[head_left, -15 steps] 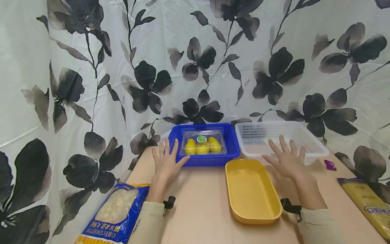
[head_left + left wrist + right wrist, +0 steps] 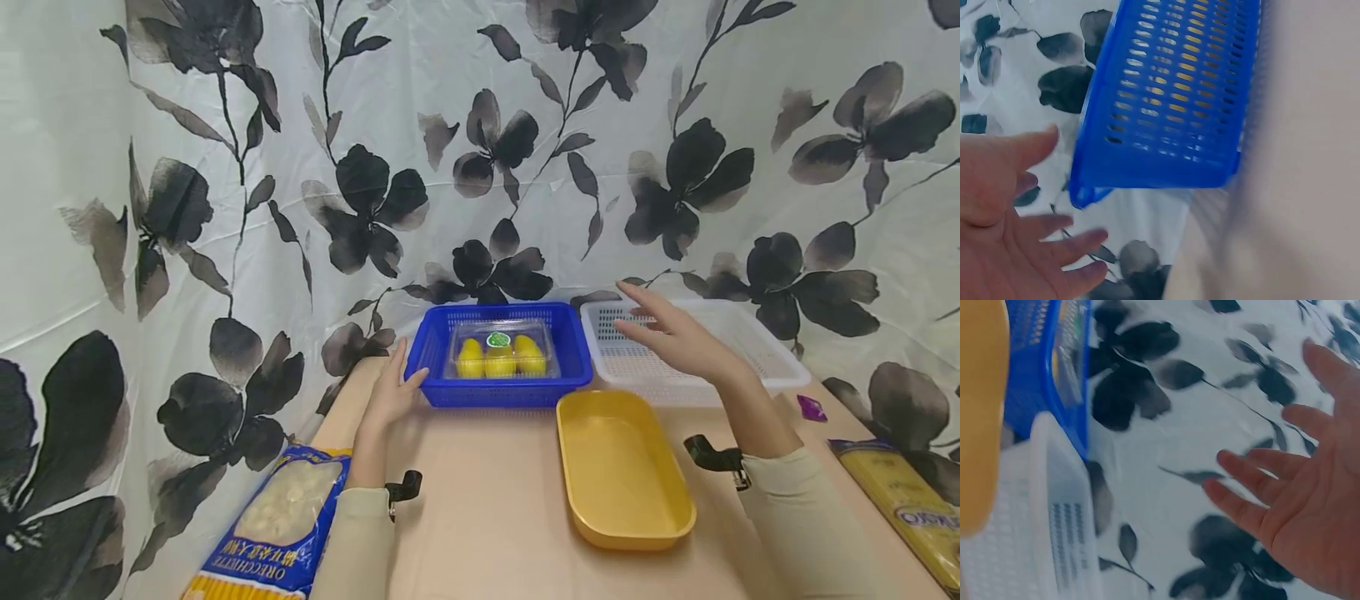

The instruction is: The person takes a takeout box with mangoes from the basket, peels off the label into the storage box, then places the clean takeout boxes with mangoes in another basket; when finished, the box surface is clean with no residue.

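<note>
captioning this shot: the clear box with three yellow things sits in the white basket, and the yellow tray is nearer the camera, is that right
Not quite: the head view shows the clear box in the blue basket, not the white basket. The yellow tray is indeed nearer the camera.

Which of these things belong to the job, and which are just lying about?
Probably part of the job:
blue basket, beside the left hand
clear box of yellow fruit, inside that basket
white basket, nearest the right hand

Probably just lying about:
yellow tray
orecchiette bag
yellow packet
purple object
</note>
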A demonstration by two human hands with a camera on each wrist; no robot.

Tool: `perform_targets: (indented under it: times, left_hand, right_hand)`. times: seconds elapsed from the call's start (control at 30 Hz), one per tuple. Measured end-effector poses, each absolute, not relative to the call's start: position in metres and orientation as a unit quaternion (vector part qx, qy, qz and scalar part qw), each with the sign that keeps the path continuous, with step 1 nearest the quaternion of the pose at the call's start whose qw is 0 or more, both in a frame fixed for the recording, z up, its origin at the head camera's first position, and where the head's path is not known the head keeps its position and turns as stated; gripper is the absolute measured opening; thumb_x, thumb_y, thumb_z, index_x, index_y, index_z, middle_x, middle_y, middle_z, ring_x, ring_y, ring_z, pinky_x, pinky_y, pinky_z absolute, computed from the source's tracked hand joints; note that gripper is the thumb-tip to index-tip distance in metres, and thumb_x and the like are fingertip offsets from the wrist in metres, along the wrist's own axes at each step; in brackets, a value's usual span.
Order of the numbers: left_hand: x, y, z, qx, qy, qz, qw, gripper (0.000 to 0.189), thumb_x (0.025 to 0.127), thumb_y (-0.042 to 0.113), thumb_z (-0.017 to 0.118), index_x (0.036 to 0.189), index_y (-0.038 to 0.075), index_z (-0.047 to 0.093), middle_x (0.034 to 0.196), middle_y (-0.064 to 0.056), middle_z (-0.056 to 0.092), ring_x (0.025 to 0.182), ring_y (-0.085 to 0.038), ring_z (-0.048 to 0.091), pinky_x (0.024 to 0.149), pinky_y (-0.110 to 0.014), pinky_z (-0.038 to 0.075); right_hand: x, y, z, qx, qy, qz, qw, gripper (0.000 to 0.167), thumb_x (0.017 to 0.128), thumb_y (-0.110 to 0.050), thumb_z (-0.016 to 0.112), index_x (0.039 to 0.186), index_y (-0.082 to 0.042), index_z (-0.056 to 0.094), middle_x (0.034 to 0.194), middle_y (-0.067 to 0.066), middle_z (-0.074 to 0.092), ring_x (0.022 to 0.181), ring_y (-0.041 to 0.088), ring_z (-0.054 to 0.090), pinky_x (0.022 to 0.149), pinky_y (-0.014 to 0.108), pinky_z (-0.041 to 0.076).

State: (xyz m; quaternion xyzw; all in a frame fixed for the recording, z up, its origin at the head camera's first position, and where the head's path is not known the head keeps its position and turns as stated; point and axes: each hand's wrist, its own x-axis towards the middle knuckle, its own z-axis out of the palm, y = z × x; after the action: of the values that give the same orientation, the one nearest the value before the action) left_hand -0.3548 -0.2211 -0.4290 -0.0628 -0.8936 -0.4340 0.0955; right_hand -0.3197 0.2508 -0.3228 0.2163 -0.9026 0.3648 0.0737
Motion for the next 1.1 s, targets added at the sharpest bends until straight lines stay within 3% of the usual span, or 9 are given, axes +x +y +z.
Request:
perform_targets:
  times: [0.13,0.33,0.47,0.63,0.77,1.1]
  left_hand:
    - [-0.360,-0.224,-0.438,-0.080,-0.865,-0.489,0.079,0.074,0.107,0.021,0.059,0.167,0.007,0.016,0.172,-0.019,0.020,0.149,-0.049,0.037,0.123,-0.056,0.032]
    - [-0.364,-0.220,-0.449,-0.065,-0.846,-0.525,0.059,0.070,0.108,0.028,0.057,0.166,0.009,0.023,0.174,-0.017,0.018,0.161,-0.039,0.015,0.130,-0.055,0.014]
    - [-0.366,-0.217,-0.454,-0.056,-0.833,-0.545,0.071,0.066,0.110,0.028,0.054,0.165,0.007,0.026,0.174,-0.020,0.013,0.161,-0.039,0.011,0.131,-0.055,0.011]
    - [-0.369,-0.211,-0.457,-0.023,-0.819,-0.569,0.074,0.064,0.111,0.034,0.050,0.165,0.009,0.027,0.173,-0.018,0.018,0.162,-0.037,0.012,0.131,-0.053,0.012]
    - [-0.368,-0.208,-0.456,-0.008,-0.814,-0.578,0.063,0.066,0.111,0.039,0.049,0.166,0.012,0.025,0.174,-0.016,0.019,0.162,-0.036,0.013,0.131,-0.054,0.013]
    - [-0.368,-0.214,-0.458,-0.015,-0.809,-0.585,0.050,0.066,0.110,0.038,0.050,0.166,0.013,0.025,0.174,-0.017,0.018,0.161,-0.036,0.013,0.131,-0.053,0.014]
  right_hand:
    - [-0.346,0.221,-0.325,0.210,-0.883,0.420,0.011,0.074,0.106,-0.049,0.056,0.167,-0.033,0.019,0.174,0.008,0.019,0.151,0.044,0.037,0.109,0.073,0.040]
    - [-0.392,0.168,-0.354,0.178,-0.864,0.468,-0.050,0.076,0.104,-0.054,0.056,0.168,-0.030,0.021,0.175,0.009,0.018,0.154,0.047,0.029,0.120,0.071,0.028]
    - [-0.412,0.136,-0.376,0.168,-0.860,0.477,-0.065,0.075,0.105,-0.050,0.057,0.168,-0.026,0.022,0.175,0.010,0.019,0.158,0.044,0.023,0.125,0.065,0.022]
    - [-0.421,0.121,-0.396,0.141,-0.871,0.463,-0.086,0.079,0.105,-0.050,0.058,0.168,-0.021,0.021,0.175,0.013,0.016,0.161,0.040,0.011,0.127,0.064,0.016]
    - [-0.425,0.121,-0.406,0.115,-0.869,0.470,-0.100,0.078,0.106,-0.046,0.057,0.168,-0.015,0.021,0.174,0.016,0.016,0.161,0.040,0.010,0.128,0.063,0.015]
    - [-0.432,0.118,-0.417,0.081,-0.873,0.466,-0.122,0.059,0.109,-0.027,0.054,0.162,-0.010,0.036,0.171,0.018,0.026,0.158,0.040,0.024,0.126,0.060,0.025]
